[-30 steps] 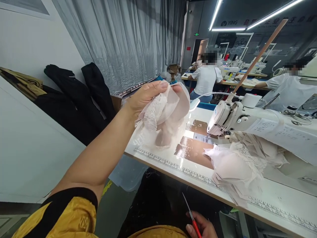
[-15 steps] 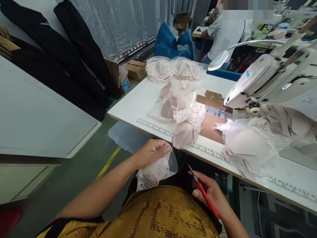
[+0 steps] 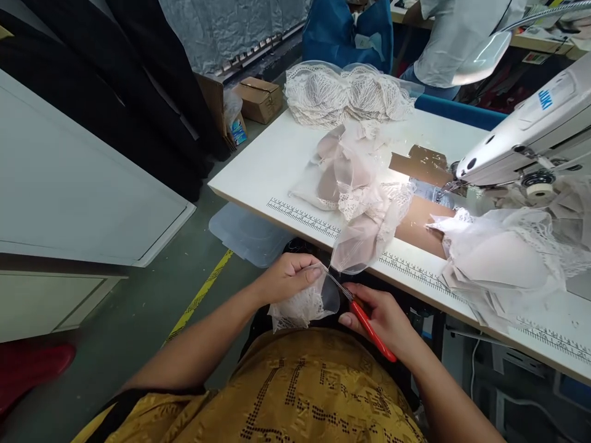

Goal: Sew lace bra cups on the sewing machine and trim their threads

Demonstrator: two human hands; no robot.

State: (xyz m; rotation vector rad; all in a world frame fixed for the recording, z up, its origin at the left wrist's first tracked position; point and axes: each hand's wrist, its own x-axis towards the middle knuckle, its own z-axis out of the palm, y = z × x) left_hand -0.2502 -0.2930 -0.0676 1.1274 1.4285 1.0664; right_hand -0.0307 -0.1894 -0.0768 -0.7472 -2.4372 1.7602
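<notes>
My left hand [image 3: 289, 280] is closed on a small piece of white lace and sheer fabric [image 3: 302, 304], held over my lap below the table edge. My right hand [image 3: 381, 314] grips red-handled thread snips [image 3: 364, 320], whose metal blades touch the top edge of that lace piece. On the white sewing table [image 3: 268, 169] just above lies a loose heap of beige bra cups with lace [image 3: 357, 187], one piece hanging over the ruler-marked front edge.
A white sewing machine [image 3: 530, 138] stands at the right, with another pile of lace-trimmed pieces [image 3: 503, 261] beneath it. Stacked lace cups [image 3: 346, 92] sit at the table's far side. A person in a white shirt [image 3: 455, 37] sits beyond. Cardboard boxes [image 3: 258, 98] lie on the floor at left.
My left hand came down from above the table to my lap, holding one lace piece. My right hand brought the snips up to it. The view tilted down.
</notes>
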